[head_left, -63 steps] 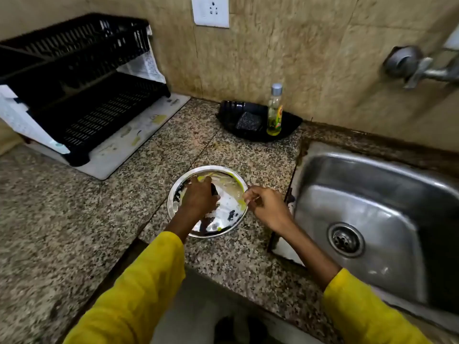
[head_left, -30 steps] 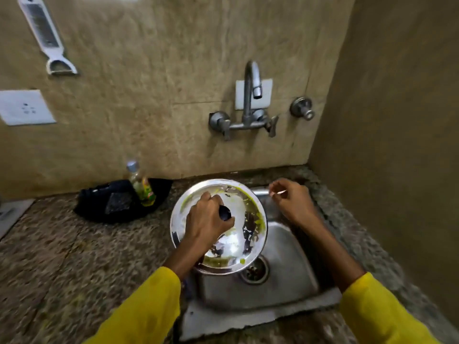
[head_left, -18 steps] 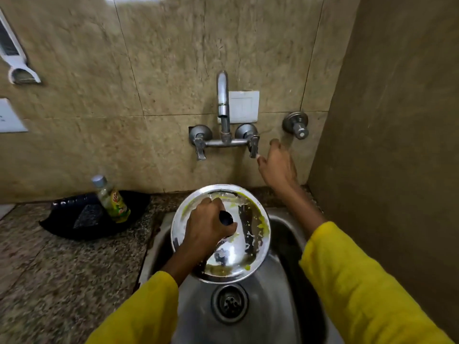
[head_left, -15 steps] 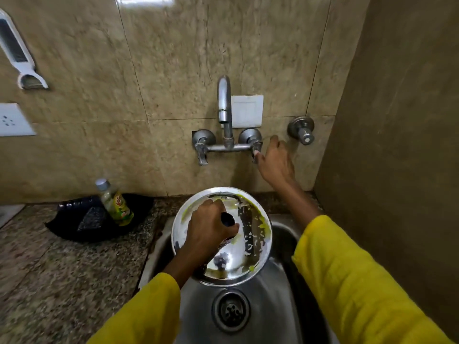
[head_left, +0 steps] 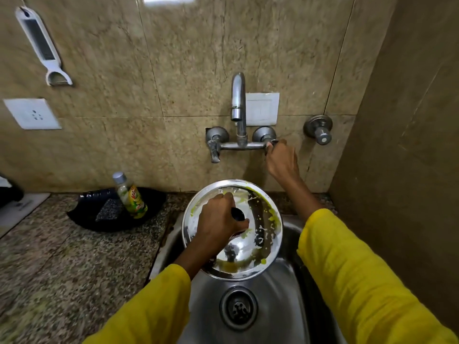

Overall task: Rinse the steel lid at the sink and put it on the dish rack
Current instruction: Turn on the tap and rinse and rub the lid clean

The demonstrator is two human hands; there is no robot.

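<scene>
Over the steel sink (head_left: 280, 289), your left hand (head_left: 218, 223) grips the black knob of the soiled steel lid (head_left: 263, 234), while your right hand (head_left: 282, 161), behind the sink, closes on the right tap handle (head_left: 269, 142); no water runs, so turning it likely comes next.

"Vim" on the bottle (head_left: 131, 197) label

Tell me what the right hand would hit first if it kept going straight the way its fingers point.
The right hand points up and away toward the wall, its fingertips already at the tap's right handle. That handle comes first, with the tiled wall seemingly just behind it; depth is hard to judge.
</scene>
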